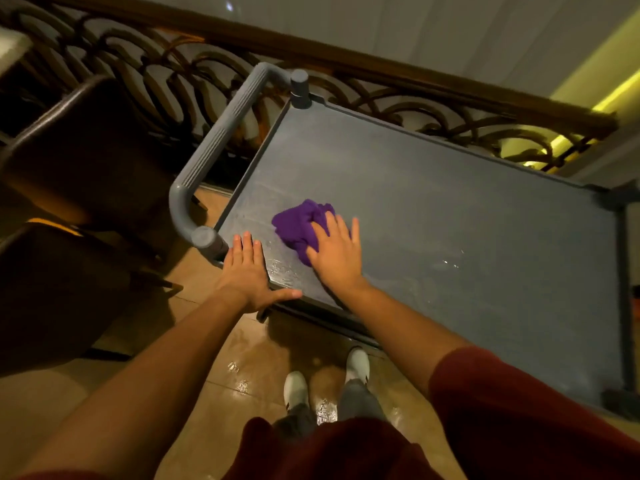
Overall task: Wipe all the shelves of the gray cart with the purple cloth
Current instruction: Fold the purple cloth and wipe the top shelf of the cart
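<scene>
Glossy tan floor tiles [221,344] lay under the person's white shoes [295,388], with wet-looking glare between the feet; a slip there was the nearest hazard, in my judgement, if weight shifted during a long reach. The left hand [247,271] rested flat, fingers straight, on the near corner of the gray cart [450,202], holding nothing and seemingly steadying it. Should that hand lift, a hard push could roll the cart away toward the railing [381,95]. The right hand [337,252] pressed with spread, straight fingers on the purple cloth [299,223], not curled round it. The cloth sat bunched on the top shelf, near the handle [211,150] end and close to the near edge. Bunched so, it covered little surface; streaks seemed likely, and the cloth could slide out from under an open palm. Smears and small wet spots showed on the shelf around and to the right of the cloth. Most of the top shelf stretched beyond the hand's reach, unwiped by appearance. Lower shelves were hidden from view, so their state could not be told. A dark chair [86,143] stood close to the handle and could block repositioning.
</scene>
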Available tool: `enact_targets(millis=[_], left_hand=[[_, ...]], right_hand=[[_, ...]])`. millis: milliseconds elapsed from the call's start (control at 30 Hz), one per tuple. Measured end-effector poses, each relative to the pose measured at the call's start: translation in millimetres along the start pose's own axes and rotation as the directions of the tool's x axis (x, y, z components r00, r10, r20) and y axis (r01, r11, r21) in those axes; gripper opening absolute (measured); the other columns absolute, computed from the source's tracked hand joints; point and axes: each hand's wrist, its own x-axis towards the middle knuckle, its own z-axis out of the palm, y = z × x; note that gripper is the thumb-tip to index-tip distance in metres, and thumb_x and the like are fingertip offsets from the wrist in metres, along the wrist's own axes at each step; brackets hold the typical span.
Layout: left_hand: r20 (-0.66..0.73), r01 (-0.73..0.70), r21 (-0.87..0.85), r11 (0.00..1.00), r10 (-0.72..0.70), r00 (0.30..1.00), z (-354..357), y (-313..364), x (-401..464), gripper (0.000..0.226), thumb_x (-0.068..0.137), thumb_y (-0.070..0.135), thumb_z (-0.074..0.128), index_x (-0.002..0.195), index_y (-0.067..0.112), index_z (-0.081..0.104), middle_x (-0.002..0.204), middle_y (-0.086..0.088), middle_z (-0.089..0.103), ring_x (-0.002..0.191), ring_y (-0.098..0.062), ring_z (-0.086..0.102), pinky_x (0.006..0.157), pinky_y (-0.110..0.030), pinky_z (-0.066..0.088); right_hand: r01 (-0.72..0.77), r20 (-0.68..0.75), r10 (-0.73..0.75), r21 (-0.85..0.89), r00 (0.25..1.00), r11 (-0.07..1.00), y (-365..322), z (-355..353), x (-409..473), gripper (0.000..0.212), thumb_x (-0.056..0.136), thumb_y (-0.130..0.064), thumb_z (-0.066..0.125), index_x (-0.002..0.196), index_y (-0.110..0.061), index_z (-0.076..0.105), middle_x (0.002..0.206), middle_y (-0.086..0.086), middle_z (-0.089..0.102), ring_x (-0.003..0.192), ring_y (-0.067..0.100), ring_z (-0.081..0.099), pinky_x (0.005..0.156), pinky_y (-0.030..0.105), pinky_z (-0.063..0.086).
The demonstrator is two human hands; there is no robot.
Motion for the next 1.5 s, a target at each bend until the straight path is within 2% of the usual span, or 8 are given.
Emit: enact_targets(millis=[267,467,633,767,867,1167,1267,1500], left_hand=[[0.055,-0.021,0.053,0.998,0.018,0.998,-8,2,-7,0.150,0.055,0.107,0.016,0.157,0.001,-0.016,0.163,-0.026,-0.023,0.151,-0.046,-0.019,0.125,-0.057,0.002],[-0.166,-0.175,-0.061,0.983,0.163,0.972,-12,44,9,0.137,0.068,0.100,0.026,0.160,0.002,-0.002,0.167,-0.024,-0.009,0.154,-0.043,-0.011,0.124,-0.061,0.001],[0.035,-0.092,-0.041,0.995,0.093,0.995,5,95,30,0.155,0.052,0.106,0.036,0.158,0.004,-0.014,0.164,-0.027,-0.021,0.150,-0.048,-0.022,0.114,-0.074,-0.004],[0.050,-0.062,0.033,0.998,0.061,0.997,21,93,34,0.163,0.033,0.112,0.005,0.154,0.008,-0.025,0.157,-0.026,-0.035,0.146,-0.049,-0.029,0.112,-0.075,-0.007],[0.014,-0.043,0.070,0.997,0.042,0.999,19,94,37,0.151,0.043,0.108,-0.001,0.155,0.011,-0.026,0.152,-0.025,-0.040,0.146,-0.046,-0.031,0.115,-0.072,-0.007],[0.031,-0.044,0.102,0.994,0.041,0.999,6,104,17,0.144,0.057,0.106,0.016,0.158,0.009,-0.016,0.164,-0.026,-0.022,0.151,-0.047,-0.019,0.118,-0.072,0.004],[-0.113,-0.095,-0.023,0.995,0.092,0.989,8,134,14,0.145,0.059,0.106,0.025,0.160,0.006,-0.006,0.167,-0.022,-0.014,0.154,-0.043,-0.012,0.119,-0.068,0.001],[0.024,-0.024,0.048,0.999,0.023,0.999,30,192,15,0.156,0.046,0.110,0.016,0.155,0.006,-0.024,0.161,-0.024,-0.030,0.149,-0.044,-0.026,0.117,-0.068,-0.003]], right_hand=[[-0.412,-0.033,0.411,-0.082,0.911,0.907,109,-21,-90,0.062,0.094,-0.047,0.056,0.148,-0.018,0.049,0.163,0.022,0.030,0.152,0.042,0.021,0.123,0.059,0.011],[-0.392,-0.054,0.408,0.194,0.911,0.899,68,-24,-51,0.075,0.088,-0.047,0.063,0.156,-0.033,0.035,0.167,0.013,0.023,0.152,0.040,0.022,0.122,0.052,0.023],[-0.379,-0.080,0.391,0.127,0.917,0.917,51,-29,-28,0.061,0.089,-0.027,0.062,0.147,-0.036,0.047,0.163,0.004,0.034,0.136,0.038,0.041,0.108,0.047,0.037],[-0.258,-0.048,0.256,-0.037,0.965,0.965,31,-4,-28,0.056,0.098,-0.044,0.053,0.151,-0.042,0.037,0.168,0.008,0.021,0.150,0.044,0.019,0.116,0.066,0.024],[-0.148,-0.008,0.148,-0.071,0.989,0.986,67,2,-37,0.057,0.099,-0.030,0.054,0.153,-0.041,0.037,0.169,0.008,0.018,0.152,0.044,0.016,0.116,0.065,0.025],[-0.436,-0.017,0.436,-0.004,0.900,0.900,182,-24,-108,0.055,0.096,-0.014,0.054,0.148,-0.033,0.049,0.168,0.009,0.023,0.147,0.045,0.027,0.117,0.055,0.029],[-0.383,-0.058,0.391,0.115,0.919,0.916,142,-31,-78,0.055,0.093,-0.017,0.053,0.146,-0.035,0.051,0.167,0.010,0.026,0.141,0.042,0.035,0.109,0.052,0.035],[-0.173,0.048,0.173,-0.006,0.984,0.985,139,-7,-62,0.053,0.101,-0.034,0.048,0.152,-0.040,0.037,0.170,0.010,0.010,0.153,0.046,0.009,0.119,0.068,0.012]])
